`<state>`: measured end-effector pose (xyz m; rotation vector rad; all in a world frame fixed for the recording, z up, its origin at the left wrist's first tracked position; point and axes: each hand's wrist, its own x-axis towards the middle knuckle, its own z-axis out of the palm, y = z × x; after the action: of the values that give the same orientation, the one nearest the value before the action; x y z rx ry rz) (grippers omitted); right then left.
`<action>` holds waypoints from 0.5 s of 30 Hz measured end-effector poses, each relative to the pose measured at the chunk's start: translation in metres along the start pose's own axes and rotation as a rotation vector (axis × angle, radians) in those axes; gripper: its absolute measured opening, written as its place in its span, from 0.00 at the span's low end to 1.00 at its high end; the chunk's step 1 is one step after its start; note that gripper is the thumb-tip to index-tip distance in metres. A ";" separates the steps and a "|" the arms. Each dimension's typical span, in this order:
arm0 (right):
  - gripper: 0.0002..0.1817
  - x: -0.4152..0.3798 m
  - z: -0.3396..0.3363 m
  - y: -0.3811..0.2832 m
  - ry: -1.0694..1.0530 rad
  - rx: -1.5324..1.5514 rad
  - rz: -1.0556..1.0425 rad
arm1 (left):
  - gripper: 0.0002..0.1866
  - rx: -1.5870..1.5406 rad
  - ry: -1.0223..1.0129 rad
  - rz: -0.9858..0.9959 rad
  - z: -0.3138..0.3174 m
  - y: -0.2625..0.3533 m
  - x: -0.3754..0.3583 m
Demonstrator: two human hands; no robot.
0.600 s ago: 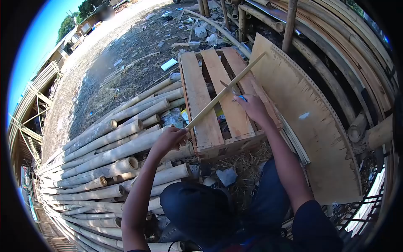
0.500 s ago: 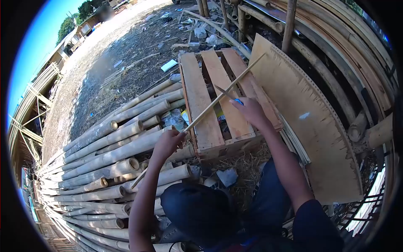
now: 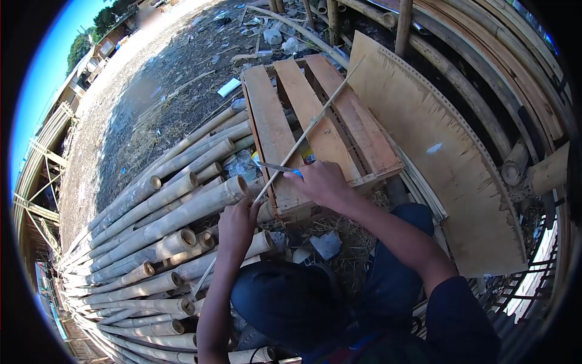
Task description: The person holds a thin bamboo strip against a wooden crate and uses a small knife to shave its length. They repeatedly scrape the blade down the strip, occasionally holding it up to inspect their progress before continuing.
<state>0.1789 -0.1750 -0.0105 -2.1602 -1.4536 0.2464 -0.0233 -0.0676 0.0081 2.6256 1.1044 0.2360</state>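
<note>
A long thin bamboo strip (image 3: 313, 125) slants over the slatted wooden crate (image 3: 265, 100), its lower end passing behind my left forearm. My left hand (image 3: 236, 225) is closed around the strip just below the crate's near corner. In my right hand (image 3: 325, 185) is a knife (image 3: 274, 166) with a blue handle, mostly hidden in my fingers. The blade points left and crosses the strip a short way above my left hand. My knees show below, in dark trousers.
Stacked bamboo poles (image 3: 163, 246) fill the left, their cut ends facing the crate. A curved plywood sheet (image 3: 436, 164) leans at the right, near thin strips (image 3: 418, 191). Longer poles (image 3: 464, 85) lie behind it. Litter is scattered on the dirt ground (image 3: 176, 91).
The knife has moved down along the strip toward my left hand, from mid-crate to the crate's near left part. My left hand has shifted slightly down and left. The view has tilted a little.
</note>
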 end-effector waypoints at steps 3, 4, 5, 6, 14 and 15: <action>0.32 0.009 -0.007 0.022 0.048 -0.015 0.022 | 0.21 -0.112 -0.042 0.001 -0.003 -0.004 -0.002; 0.32 0.012 -0.011 0.031 0.058 -0.028 0.045 | 0.21 -0.117 -0.023 0.010 -0.005 -0.004 -0.003; 0.32 0.015 -0.015 0.039 0.070 -0.041 0.067 | 0.21 -0.123 -0.003 0.019 -0.006 -0.005 -0.003; 0.32 0.017 -0.020 0.044 0.047 -0.027 0.131 | 0.21 -0.123 -0.005 0.020 -0.005 -0.006 -0.003; 0.34 0.021 -0.008 0.033 -0.012 0.036 0.058 | 0.23 -0.168 -0.109 -0.096 -0.013 0.001 -0.002; 0.34 0.022 -0.007 0.033 -0.020 0.026 0.041 | 0.23 -0.166 -0.109 -0.100 -0.016 0.002 -0.003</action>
<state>0.2177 -0.1669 -0.0188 -2.1748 -1.4102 0.3003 -0.0280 -0.0677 0.0233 2.4010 1.1248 0.1545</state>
